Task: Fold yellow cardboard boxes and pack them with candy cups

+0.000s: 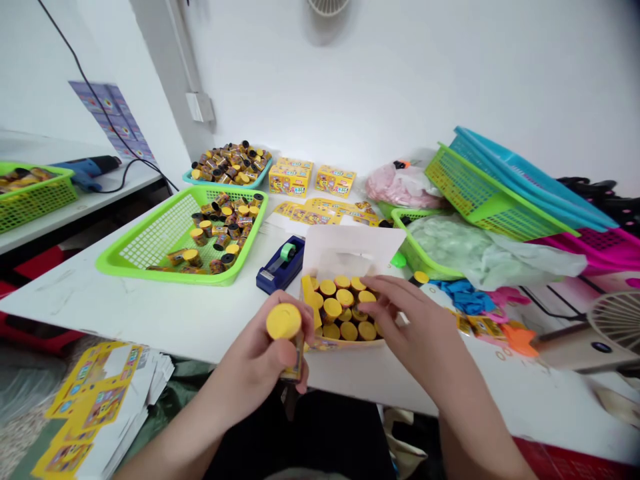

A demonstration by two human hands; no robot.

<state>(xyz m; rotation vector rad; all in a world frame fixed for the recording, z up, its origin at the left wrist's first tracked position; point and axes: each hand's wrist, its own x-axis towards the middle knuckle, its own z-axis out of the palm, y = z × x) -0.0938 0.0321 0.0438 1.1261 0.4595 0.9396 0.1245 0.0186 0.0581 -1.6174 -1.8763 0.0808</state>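
Note:
My left hand is closed round a small yellow-capped tube, held upright just left of an open yellow box. That box stands at the table's front edge, its white lid flap raised, and it is packed with several yellow-capped tubes. My right hand rests over the box's right side, fingers stretched onto the tube caps.
A green tray with several loose tubes lies at the left, a teal tray of tubes behind it. A blue tape dispenser, closed yellow boxes, flat cartons, stacked baskets and plastic bags surround the box.

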